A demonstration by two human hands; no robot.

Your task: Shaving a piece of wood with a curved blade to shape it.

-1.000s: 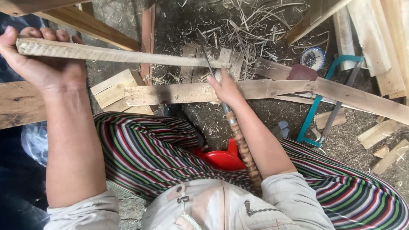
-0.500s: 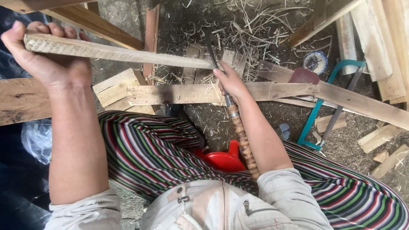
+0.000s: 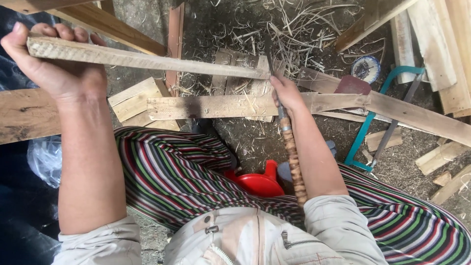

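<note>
Hands: two, left hand and right hand; wooden strip held: one; long-handled knife: one; teal-framed hacksaw: one; red plastic vessel: one; round tin: one.

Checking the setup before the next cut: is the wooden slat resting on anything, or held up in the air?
Held up: the left hand grips one end of the wooden slat, and its far end meets the knife in the right hand.
</note>
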